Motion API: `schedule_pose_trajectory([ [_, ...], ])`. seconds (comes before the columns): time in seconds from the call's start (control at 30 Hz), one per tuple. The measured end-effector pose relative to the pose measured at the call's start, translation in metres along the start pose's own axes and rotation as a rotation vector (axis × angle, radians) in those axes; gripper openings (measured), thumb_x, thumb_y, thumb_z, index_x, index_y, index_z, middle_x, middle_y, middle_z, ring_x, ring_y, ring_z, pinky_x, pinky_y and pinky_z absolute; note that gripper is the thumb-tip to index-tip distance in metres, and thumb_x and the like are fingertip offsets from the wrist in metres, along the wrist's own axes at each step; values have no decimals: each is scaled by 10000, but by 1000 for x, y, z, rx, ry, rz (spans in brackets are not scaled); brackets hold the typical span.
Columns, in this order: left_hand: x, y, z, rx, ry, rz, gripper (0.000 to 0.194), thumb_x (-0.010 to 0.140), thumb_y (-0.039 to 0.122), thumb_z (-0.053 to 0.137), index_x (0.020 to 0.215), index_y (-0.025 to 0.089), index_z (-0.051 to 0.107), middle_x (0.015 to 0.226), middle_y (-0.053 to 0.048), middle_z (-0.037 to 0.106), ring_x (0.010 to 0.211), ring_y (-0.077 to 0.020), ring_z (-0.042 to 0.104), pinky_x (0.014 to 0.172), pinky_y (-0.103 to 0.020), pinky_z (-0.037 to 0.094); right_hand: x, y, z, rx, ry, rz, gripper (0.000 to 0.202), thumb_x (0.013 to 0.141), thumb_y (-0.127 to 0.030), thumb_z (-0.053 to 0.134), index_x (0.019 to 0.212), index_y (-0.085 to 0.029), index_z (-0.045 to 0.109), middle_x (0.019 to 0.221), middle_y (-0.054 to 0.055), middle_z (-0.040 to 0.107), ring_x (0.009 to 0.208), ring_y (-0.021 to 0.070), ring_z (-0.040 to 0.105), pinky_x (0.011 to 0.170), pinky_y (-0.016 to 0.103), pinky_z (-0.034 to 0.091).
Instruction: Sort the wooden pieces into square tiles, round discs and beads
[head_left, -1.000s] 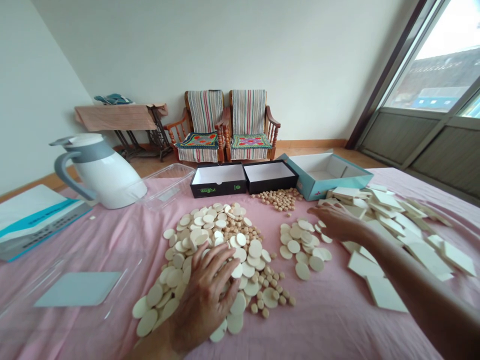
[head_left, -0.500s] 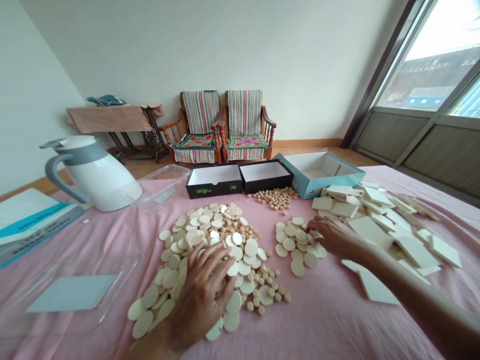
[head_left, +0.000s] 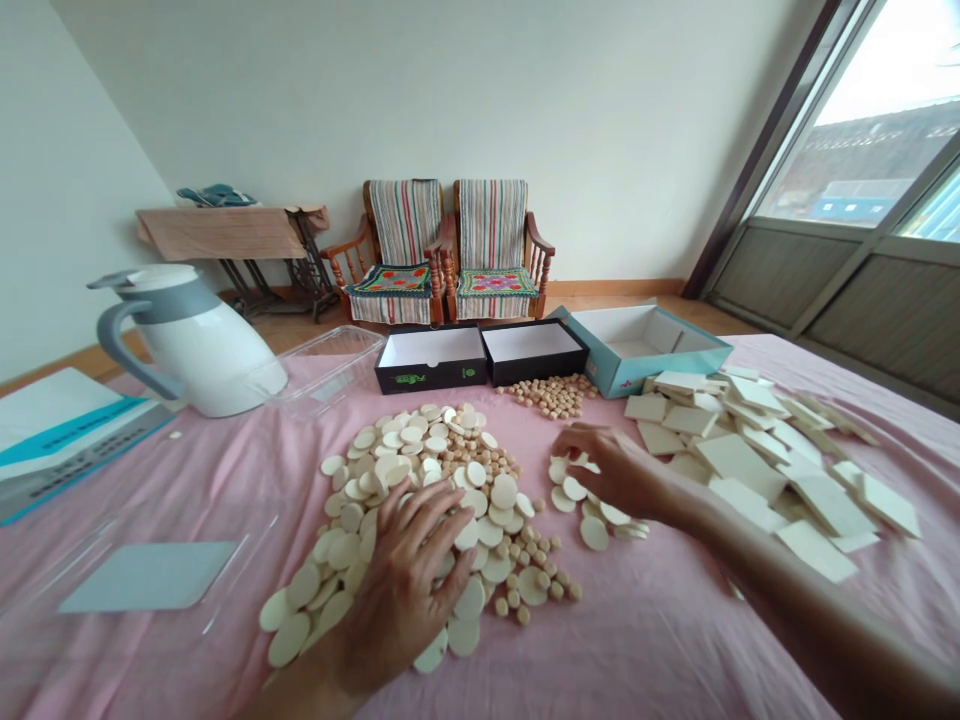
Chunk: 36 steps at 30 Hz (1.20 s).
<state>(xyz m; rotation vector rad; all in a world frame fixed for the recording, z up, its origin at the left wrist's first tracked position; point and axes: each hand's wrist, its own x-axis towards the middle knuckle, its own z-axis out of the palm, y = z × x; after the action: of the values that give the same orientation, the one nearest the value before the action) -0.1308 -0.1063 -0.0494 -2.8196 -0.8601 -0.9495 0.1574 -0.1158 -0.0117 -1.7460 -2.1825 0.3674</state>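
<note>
My left hand [head_left: 412,565] lies with spread fingers on the large heap of pale wooden discs [head_left: 341,550]. Small round wooden beads [head_left: 536,560] are mixed in along the heap's right side. Over the smaller disc pile [head_left: 594,532] is my right hand [head_left: 611,465], its fingers bent down at the pile's upper left; whether a disc is between the fingertips is too small to tell. Pale square wooden tiles [head_left: 742,465] form a heap to the right of my right forearm. More beads [head_left: 555,395] lie behind the disc piles.
Two black boxes [head_left: 431,375] and a light blue box [head_left: 656,365] stand at the back of the pink cloth [head_left: 630,640]. On the left are a white jug [head_left: 214,350], clear plastic trays [head_left: 330,365] and a blue-white package [head_left: 67,435].
My right hand has moved left across the small disc pile, from its right edge to its upper left. My left hand stays on the large heap.
</note>
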Motion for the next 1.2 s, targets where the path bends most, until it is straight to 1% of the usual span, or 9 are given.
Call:
schedule_pose_trajectory([
  [0.17, 1, 0, -3, -19, 33, 20, 235, 855, 191, 556, 1084, 205, 608, 1142, -63, 644, 1166, -239, 526, 1104, -517, 256, 32, -24, 47, -64, -35, -75, 229, 752, -41, 480, 902, -159, 606, 919, 73, 638, 806, 157, 562, 666, 244, 352],
  [0.27, 1, 2, -3, -46, 49, -11, 201, 858, 188, 553, 1041, 223, 626, 1102, -39, 658, 1141, -223, 543, 1103, -504, 257, 37, -25, 61, -132, -37, -71, 204, 765, -42, 462, 883, -153, 586, 910, 84, 619, 797, 160, 547, 641, 250, 328],
  [0.4, 2, 3, -2, -74, 52, -44, 178, 863, 180, 549, 1011, 231, 635, 1075, -21, 665, 1128, -208, 553, 1102, -490, 260, 48, -12, 53, -112, -26, -37, 213, 761, -30, 450, 872, -157, 581, 889, 67, 618, 760, 137, 532, 635, 236, 322],
  [0.5, 2, 3, -2, -79, 48, -47, 192, 866, 178, 548, 1032, 227, 632, 1076, -27, 665, 1133, -209, 549, 1099, -489, 263, 64, 11, 41, -149, 56, 76, 227, 740, -26, 466, 879, -159, 585, 877, 56, 624, 757, 134, 529, 635, 230, 322],
  [0.67, 2, 2, -2, -64, 46, -39, 228, 869, 179, 544, 1077, 226, 624, 1073, -31, 667, 1133, -213, 550, 1096, -487, 270, 84, 39, 33, -234, 166, 232, 204, 794, -47, 428, 877, -126, 597, 887, 122, 625, 798, 179, 534, 662, 266, 328],
  [0.77, 2, 3, -2, -62, 43, -41, 232, 868, 176, 543, 1080, 226, 624, 1070, -26, 667, 1129, -208, 555, 1099, -483, 271, 80, 30, 37, -179, 171, 195, 218, 799, -65, 448, 939, -131, 602, 953, 121, 636, 843, 177, 549, 681, 256, 345],
  [0.93, 2, 3, -2, -58, 21, -55, 218, 866, 169, 535, 1056, 218, 630, 1085, -35, 664, 1137, -213, 554, 1111, -494, 263, 65, -6, 53, 28, -20, -39, 172, 740, -79, 516, 864, -159, 604, 865, 50, 656, 756, 135, 559, 664, 222, 365],
  [1.03, 2, 3, -1, -60, 17, -57, 222, 868, 167, 529, 1057, 223, 631, 1097, -40, 662, 1141, -217, 552, 1113, -505, 261, 62, -15, 61, 69, -15, -38, 137, 740, -79, 502, 813, -162, 582, 816, 45, 644, 752, 137, 554, 673, 224, 366],
  [1.2, 2, 2, -1, -57, 20, -51, 214, 867, 169, 529, 1044, 227, 633, 1096, -39, 663, 1136, -218, 556, 1121, -517, 249, 62, -13, 69, 46, 10, -53, 210, 689, -28, 473, 823, -168, 553, 802, 35, 612, 747, 134, 534, 655, 221, 345],
])
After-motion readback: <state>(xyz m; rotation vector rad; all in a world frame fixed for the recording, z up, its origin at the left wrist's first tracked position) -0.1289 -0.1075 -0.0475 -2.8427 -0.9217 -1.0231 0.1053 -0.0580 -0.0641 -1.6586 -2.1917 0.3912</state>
